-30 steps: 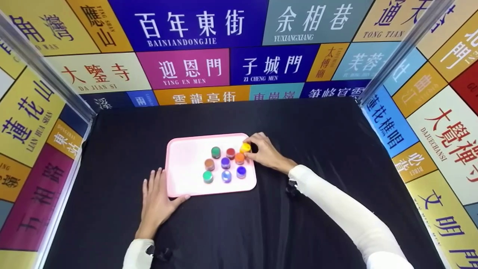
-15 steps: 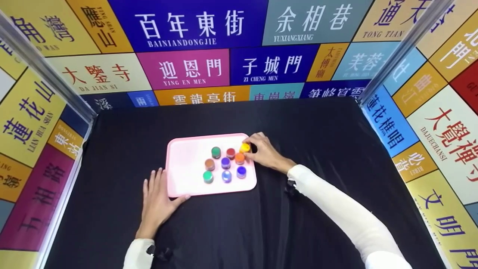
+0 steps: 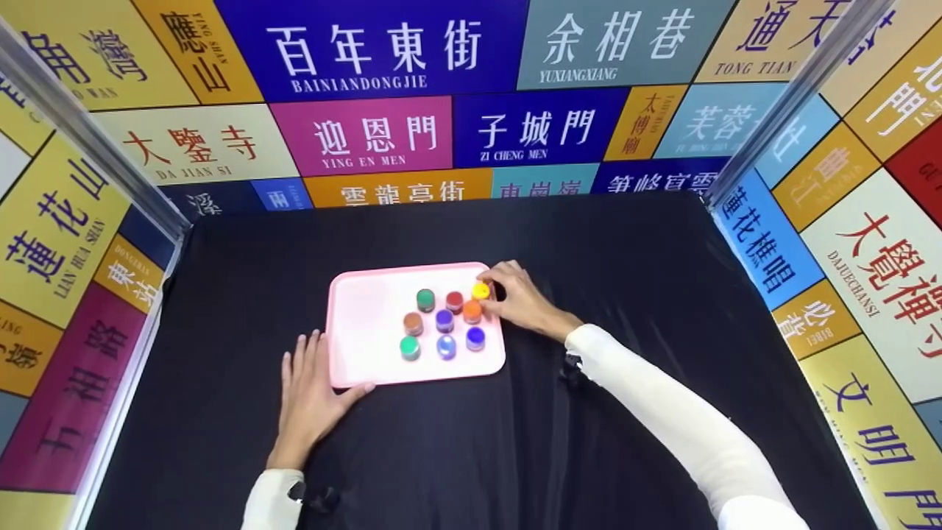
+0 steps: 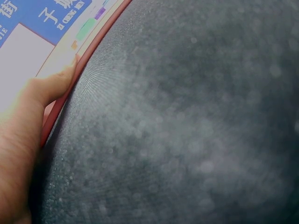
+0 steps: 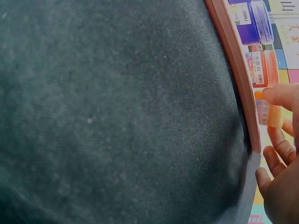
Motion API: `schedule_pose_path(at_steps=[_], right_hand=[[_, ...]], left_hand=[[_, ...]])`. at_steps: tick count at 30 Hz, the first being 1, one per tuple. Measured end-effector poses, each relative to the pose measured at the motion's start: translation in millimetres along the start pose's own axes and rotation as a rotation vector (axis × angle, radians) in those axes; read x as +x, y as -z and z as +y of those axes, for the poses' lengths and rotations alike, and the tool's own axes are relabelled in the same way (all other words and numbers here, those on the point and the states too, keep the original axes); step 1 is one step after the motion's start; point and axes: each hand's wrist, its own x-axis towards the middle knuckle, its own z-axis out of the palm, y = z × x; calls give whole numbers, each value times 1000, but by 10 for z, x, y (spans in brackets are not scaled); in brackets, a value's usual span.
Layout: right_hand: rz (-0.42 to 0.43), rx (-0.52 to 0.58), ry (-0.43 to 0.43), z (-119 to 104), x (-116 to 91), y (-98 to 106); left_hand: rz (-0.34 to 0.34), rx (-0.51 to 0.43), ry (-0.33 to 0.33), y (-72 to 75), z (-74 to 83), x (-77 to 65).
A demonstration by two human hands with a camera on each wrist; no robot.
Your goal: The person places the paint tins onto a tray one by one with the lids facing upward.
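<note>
My right hand (image 3: 521, 296) pinches a yellow-lidded paint jar (image 3: 480, 291) between thumb and fingers at the far right corner of the pink tray (image 3: 353, 276). In the right wrist view the yellow jar (image 5: 264, 112) stands upright just inside the tray rim, its label partly behind the fingers. Right beside it are the orange paint jar (image 3: 472, 312) and the red one (image 3: 454, 301). At the tray's near left corner lies my left hand (image 3: 309, 394), fingers straight along the left side, thumb on the front rim. The left wrist view shows that thumb (image 4: 58, 84) against the rim.
Other paint jars stand in loose rows on the tray: dark green (image 3: 425, 299), brown (image 3: 413, 324), purple (image 3: 444, 320), light green (image 3: 410, 348), pale blue (image 3: 447, 347) and blue (image 3: 475, 338). Black cloth (image 3: 589, 250) covers the table, with sign-covered panels (image 3: 360, 136) on three sides.
The right hand has shifted the yellow paint jar slightly left, closer to the red and orange jars. The left hand and the tray have stayed put.
</note>
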Motion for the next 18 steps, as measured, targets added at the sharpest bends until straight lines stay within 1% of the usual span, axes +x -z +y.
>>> schedule_pose_path(at_steps=[5, 10, 15, 18], right_hand=[[-5, 30, 0, -10, 3, 45], [38, 55, 16, -35, -45, 133], [74, 11, 36, -87, -161, 259], [81, -25, 14, -121, -243, 374]], left_hand=[[-10, 0, 7, 5, 7, 17], [-31, -9, 6, 28, 31, 71], [-65, -36, 11, 123, 56, 118], [-77, -43, 14, 191, 104, 178]])
